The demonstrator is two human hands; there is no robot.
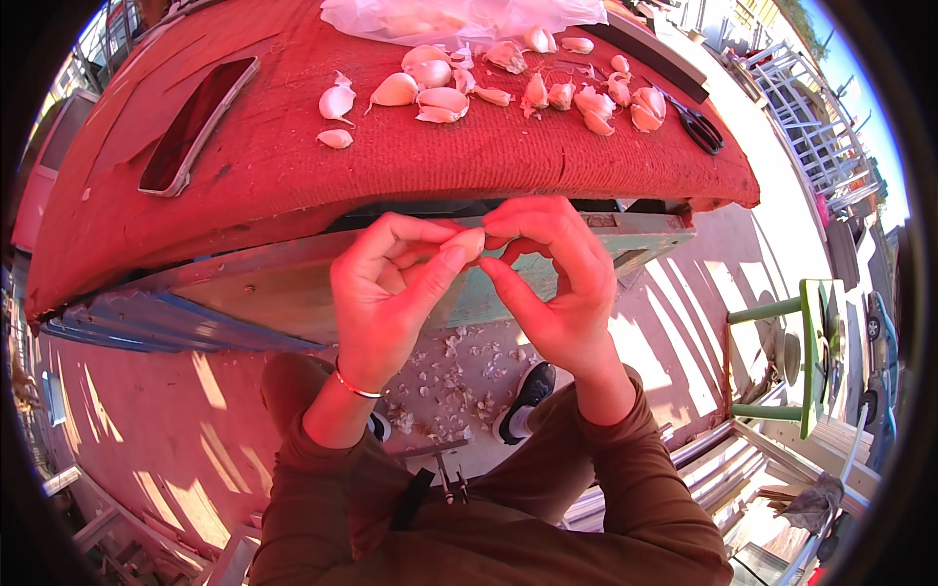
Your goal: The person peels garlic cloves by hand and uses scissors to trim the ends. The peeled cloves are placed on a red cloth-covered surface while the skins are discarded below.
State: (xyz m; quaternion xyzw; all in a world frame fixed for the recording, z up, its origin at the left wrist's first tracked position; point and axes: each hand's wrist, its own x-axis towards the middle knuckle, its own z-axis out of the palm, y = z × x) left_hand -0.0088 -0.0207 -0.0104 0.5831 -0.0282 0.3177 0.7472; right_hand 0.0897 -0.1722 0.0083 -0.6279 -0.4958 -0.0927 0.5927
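My left hand point(396, 288) is closed in a pinch on a garlic clove point(467, 244), in front of the table's near edge. From the other side my right hand point(557, 269) meets it, thumb and forefinger curled together at the clove's end; what sits between those fingertips is too small to make out. Beyond my hands, several garlic cloves point(442, 104) lie in a loose group on the red cloth point(264, 146). A single small clove point(334, 139) rests nearest the edge on the left.
A phone point(200, 125) lies on the cloth at the left. Black-handled scissors point(699, 129) are at the right, below a dark bar point(650, 61). A white plastic bag point(459, 18) sits at the back. Peel scraps point(449, 376) litter the floor; a green stool point(806, 356) stands right.
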